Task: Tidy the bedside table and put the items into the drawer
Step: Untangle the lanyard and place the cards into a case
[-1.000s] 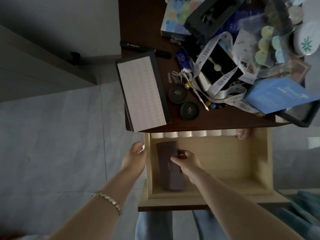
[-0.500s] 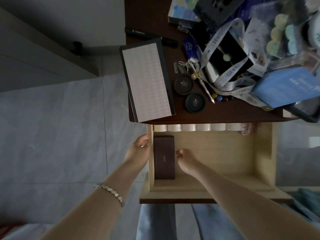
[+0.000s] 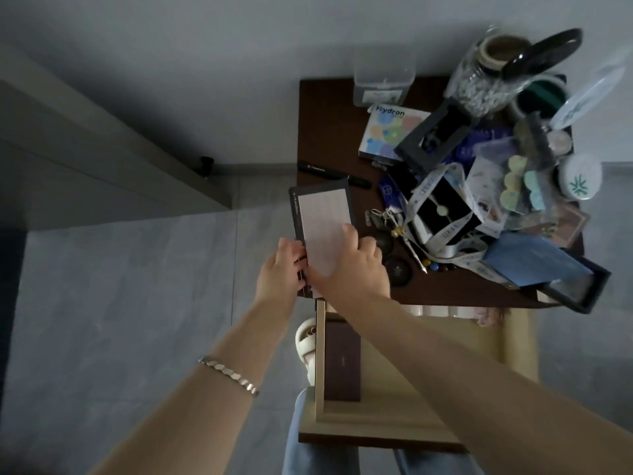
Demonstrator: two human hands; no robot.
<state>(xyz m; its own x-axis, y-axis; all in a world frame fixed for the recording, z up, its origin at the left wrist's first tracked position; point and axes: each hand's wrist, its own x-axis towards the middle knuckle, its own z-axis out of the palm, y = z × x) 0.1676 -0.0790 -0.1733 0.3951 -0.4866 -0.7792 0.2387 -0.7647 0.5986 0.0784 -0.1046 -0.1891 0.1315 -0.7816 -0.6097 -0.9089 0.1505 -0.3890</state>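
Observation:
A flat black-edged box with a pale patterned lid [image 3: 323, 214] lies at the front left corner of the dark bedside table [image 3: 329, 132]. My left hand [image 3: 281, 269] holds its near left edge, fingers curled round it. My right hand [image 3: 349, 265] grips its near right side, with the fingers lying over the lid. Below, the light wooden drawer [image 3: 513, 341] stands open, and a dark brown case [image 3: 342, 361] lies along its left wall.
The table is crowded: a Hydron box [image 3: 390, 132], a black marker [image 3: 329, 171], two round black compacts [image 3: 397, 270], a lanyard [image 3: 455, 248], a blue box [image 3: 527, 260], a glass jar [image 3: 486, 73]. White rolls [image 3: 442, 310] line the drawer's back. Grey floor lies left.
Both hands left the drawer and rose to the patterned box, taking hold of its near end. The brown case stays in the drawer. The camera tilted up.

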